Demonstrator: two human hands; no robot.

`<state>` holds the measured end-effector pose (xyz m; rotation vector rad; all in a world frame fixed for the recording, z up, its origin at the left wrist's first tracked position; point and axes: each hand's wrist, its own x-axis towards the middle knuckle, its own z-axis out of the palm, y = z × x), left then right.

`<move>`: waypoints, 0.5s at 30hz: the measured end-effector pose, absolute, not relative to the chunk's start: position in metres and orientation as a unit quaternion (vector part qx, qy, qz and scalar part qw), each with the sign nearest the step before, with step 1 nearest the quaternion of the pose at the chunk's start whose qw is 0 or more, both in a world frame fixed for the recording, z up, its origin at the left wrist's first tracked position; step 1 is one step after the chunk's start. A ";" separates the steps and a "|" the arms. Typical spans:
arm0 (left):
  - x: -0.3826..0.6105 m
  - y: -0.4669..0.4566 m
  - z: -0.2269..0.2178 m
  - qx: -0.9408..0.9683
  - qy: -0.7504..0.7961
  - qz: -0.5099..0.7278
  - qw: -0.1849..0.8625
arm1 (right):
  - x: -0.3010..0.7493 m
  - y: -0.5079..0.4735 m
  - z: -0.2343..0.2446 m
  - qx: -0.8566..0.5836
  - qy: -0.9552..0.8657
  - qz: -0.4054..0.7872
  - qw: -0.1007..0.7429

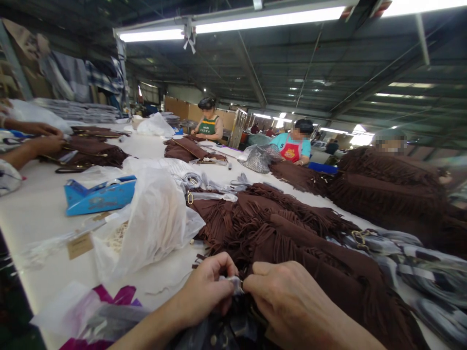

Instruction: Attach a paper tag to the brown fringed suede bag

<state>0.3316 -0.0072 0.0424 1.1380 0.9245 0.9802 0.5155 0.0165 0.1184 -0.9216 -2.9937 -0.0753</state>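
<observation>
My left hand is closed in a pinch on a small plastic-wrapped metal piece at the bottom middle. From the other side, my right hand pinches the edge of the same piece, its fingertips partly hidden. Below both hands lies a dark bundle in clear plastic, blurred and cut off by the frame. Just beyond my fingers, dark brown fringed fabric pieces lie in a heap. A plastic-wrapped strap with a gold clasp rests at the heap's far left.
A blue tape dispenser and a white plastic bag stand left on the white table. Plastic-wrapped coiled straps lie right. A co-worker's hands work at far left. Other people work across the table.
</observation>
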 end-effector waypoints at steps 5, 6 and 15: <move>0.330 -0.001 0.039 0.445 0.418 0.400 0.683 | 0.512 0.007 0.107 -0.295 -0.953 0.005 0.072; 0.330 0.000 0.038 0.434 0.418 0.396 0.693 | 0.511 0.005 0.101 -0.295 -0.951 0.000 0.095; 0.319 0.003 0.047 0.435 0.402 0.332 0.735 | 0.514 0.003 0.079 -0.321 -0.932 0.067 0.156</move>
